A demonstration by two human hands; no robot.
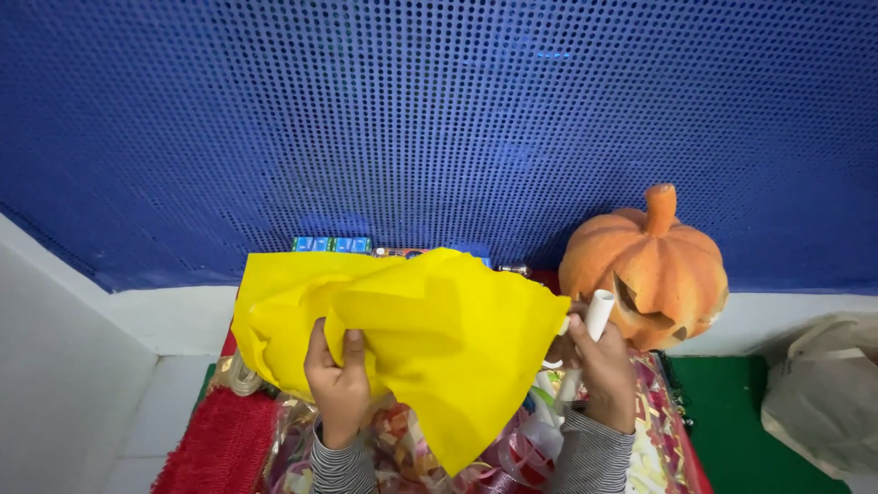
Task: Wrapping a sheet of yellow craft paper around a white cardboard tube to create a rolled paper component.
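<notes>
Left hand (338, 384) grips yellow sheet (412, 329) at its lower left, fingers pinched into a fold. Right hand (599, 366) closes on white tube (596, 316) at the sheet's right edge. Sheet held up, centre. Orange pumpkin (651, 270) just right, against blue wall (439, 119). Red cloth (219, 444) near left.

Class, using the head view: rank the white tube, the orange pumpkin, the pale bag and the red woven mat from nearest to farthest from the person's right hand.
1. White tube: in the right hand itself.
2. Orange pumpkin: just behind, upper right.
3. Pale bag: far right edge.
4. Red woven mat: far left, beyond the left hand.
</notes>
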